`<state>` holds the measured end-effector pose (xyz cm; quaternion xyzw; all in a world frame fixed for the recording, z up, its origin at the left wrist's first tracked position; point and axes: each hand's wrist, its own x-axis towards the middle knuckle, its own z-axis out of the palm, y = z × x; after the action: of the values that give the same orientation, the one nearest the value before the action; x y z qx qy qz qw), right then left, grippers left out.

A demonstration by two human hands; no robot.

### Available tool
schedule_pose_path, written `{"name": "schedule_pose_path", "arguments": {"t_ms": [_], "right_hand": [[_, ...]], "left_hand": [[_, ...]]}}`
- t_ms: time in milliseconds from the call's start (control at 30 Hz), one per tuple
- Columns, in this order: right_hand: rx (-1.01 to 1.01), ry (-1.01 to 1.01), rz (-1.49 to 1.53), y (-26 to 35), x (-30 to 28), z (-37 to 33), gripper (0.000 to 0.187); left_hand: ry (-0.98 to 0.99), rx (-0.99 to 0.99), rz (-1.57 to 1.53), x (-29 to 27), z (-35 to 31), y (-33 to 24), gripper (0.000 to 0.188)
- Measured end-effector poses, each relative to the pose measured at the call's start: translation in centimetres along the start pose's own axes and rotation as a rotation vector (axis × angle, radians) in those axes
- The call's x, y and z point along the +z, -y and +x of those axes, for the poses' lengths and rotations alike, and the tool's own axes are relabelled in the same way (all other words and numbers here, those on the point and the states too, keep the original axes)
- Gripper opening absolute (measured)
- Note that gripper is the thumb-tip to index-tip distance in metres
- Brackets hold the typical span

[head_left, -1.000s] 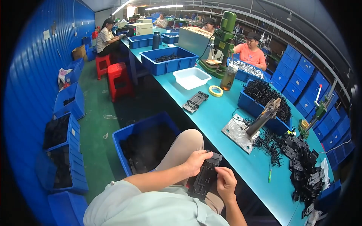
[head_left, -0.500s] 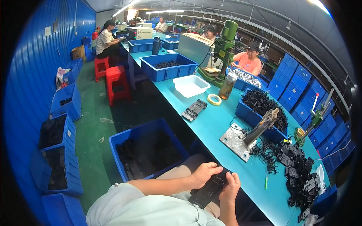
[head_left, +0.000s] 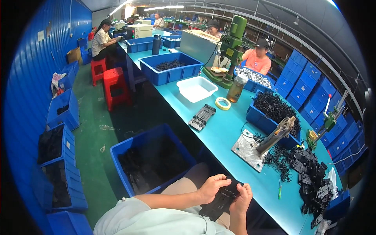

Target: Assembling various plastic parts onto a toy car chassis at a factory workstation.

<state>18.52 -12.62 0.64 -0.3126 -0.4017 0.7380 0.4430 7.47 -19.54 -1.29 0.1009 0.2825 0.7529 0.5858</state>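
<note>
Teal bench (head_left: 219,143), green floor (head_left: 89,145), blue wall (head_left: 35,94). Stand (head_left: 243,150) on bench partly hides bin (head_left: 259,121) of black pieces (head_left: 274,105); bottle (head_left: 236,89) nearby. Left hand (head_left: 211,189) and right hand (head_left: 240,200): fingers (head_left: 224,183) gripping black part (head_left: 216,206) above lap (head_left: 182,187).

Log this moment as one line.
left hand: holding black part | right hand: holding same part | table: white tray, metal stand | floor: blue bin

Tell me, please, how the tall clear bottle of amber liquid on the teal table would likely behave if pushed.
The tall clear bottle could tip if pushed near its top, being taller than wide. The amber liquid inside probably gives it some weight and may slosh. Its straight walls suggest it would stay fairly stiff.
</note>
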Motion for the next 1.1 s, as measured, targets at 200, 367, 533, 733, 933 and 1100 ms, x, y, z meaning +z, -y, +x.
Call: {"name": "schedule_pose_path", "arguments": {"t_ms": [200, 367, 533, 733, 933, 1100], "right_hand": [[0.005, 0.028, -0.021, 0.1, 1.5, -0.9, 0.021], [-0.062, 0.066, -0.039, -0.1, 1.8, -2.1, 0.019], [-0.111, 0.058, -0.055, -0.3, 1.7, -3.1, 0.017], [-0.127, 0.061, -0.033, 0.6, 1.4, -3.8, 0.016], [-0.051, 0.071, 0.068, 0.0, 0.1, -3.0, 0.014], [-0.063, -0.055, 0.044, -0.3, -1.6, -3.2, 0.013]], "left_hand": [[0.036, -0.021, -0.063, -0.4, -0.8, -0.9, 0.001], [0.009, 0.027, -0.051, 0.0, -2.0, -1.0, 0.002], [0.045, 0.045, -0.026, 0.0, -2.6, -0.6, 0.003], [0.043, 0.046, -0.015, 1.3, -2.8, -0.9, 0.004], [0.001, 0.064, 0.062, 1.5, -2.2, 0.0, 0.007], [0.050, 0.041, 0.229, 1.8, -1.1, 1.8, 0.010]]}}
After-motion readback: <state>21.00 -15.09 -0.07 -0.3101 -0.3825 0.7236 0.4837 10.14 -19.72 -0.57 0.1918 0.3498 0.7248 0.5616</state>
